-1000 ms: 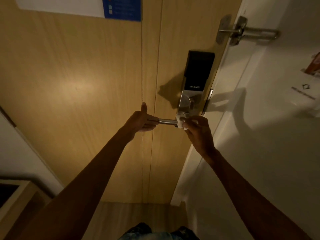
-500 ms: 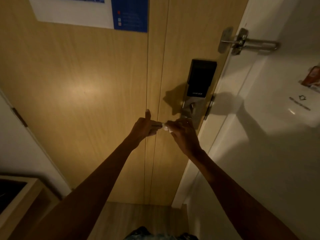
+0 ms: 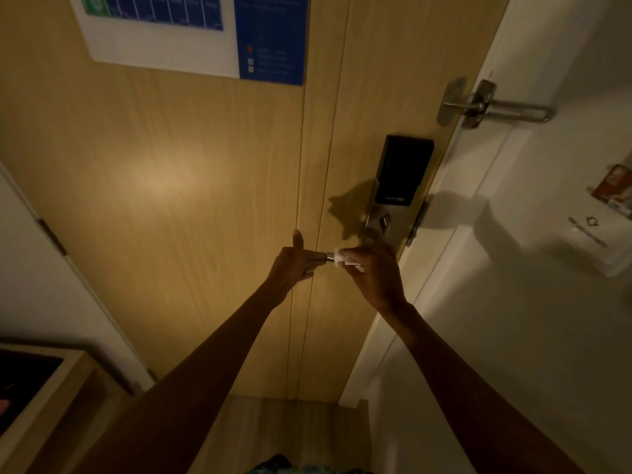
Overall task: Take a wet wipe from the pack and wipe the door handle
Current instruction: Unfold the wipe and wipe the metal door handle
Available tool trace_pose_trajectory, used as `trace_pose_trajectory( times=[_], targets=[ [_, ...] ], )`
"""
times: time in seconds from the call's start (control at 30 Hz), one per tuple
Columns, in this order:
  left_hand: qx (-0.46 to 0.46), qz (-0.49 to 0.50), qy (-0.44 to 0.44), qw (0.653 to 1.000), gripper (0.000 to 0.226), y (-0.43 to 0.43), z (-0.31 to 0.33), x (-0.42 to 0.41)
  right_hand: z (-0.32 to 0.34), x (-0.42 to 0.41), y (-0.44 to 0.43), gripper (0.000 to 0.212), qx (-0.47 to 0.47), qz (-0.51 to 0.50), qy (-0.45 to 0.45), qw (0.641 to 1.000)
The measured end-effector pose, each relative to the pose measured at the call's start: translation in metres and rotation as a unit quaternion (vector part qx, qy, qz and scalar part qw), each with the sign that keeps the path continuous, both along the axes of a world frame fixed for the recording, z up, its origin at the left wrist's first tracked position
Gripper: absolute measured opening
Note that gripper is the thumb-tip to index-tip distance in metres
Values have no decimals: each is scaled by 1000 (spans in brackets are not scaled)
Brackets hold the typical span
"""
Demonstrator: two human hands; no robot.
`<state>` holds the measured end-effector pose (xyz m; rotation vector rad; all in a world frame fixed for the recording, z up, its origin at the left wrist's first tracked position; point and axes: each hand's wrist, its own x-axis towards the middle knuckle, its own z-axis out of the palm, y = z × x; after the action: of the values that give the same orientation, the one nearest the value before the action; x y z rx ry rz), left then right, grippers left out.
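Note:
A silver lever door handle [image 3: 323, 257] sticks out leftward from a smart lock [image 3: 396, 186] on a wooden door [image 3: 171, 183]. My left hand [image 3: 294, 265] grips the free end of the handle, thumb pointing up. My right hand [image 3: 374, 271] holds a white wet wipe [image 3: 345, 260] wrapped around the handle's middle. Only a short bare piece of metal shows between the two hands. The pack of wipes is out of view.
A metal swing latch [image 3: 485, 104] bridges the door and the white frame [image 3: 444, 234] at upper right. A blue and white notice [image 3: 191, 32] hangs on the door. A white holder with a card [image 3: 595, 230] sits on the right wall. A wooden cabinet [image 3: 51, 388] stands lower left.
My right hand slid the wipe leftward along the handle from the lock end toward my left hand. The head camera tilted up a little, showing more of the notice.

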<state>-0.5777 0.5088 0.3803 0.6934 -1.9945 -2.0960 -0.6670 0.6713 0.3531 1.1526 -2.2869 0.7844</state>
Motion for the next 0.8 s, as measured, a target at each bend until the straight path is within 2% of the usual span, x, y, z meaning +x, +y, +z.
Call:
trace_pose_trajectory(
  times=[0.1, 0.23, 0.33, 0.4, 0.53, 0.63, 0.8],
  targets=[
    [-2, 3, -4, 1000, 73, 1, 3, -2, 10, -5, -2, 24, 20, -7, -3, 1000],
    [-27, -7, -23, 999, 63, 2, 7, -3, 7, 0, 2, 27, 78, -34, 72, 994],
    [-51, -18, -27, 998, 56, 5, 9, -2, 0, -6, 26, 32, 47, -89, 5, 995],
    [-58, -14, -15, 998, 55, 7, 9, -2, 0, -7, 25, 37, 74, -106, 4, 992],
    [-49, 10, -24, 998, 66, 10, 10, -1, 4, 6, 5, 36, 113, -91, 10, 989],
    [-71, 9, -12, 997, 64, 15, 14, 3, 9, 5, 19, 32, 81, -98, -39, 991],
    [-145, -14, -25, 989, 48, 24, 26, 13, 22, 7, 39, 23, 38, -101, -53, 993]
  ],
)
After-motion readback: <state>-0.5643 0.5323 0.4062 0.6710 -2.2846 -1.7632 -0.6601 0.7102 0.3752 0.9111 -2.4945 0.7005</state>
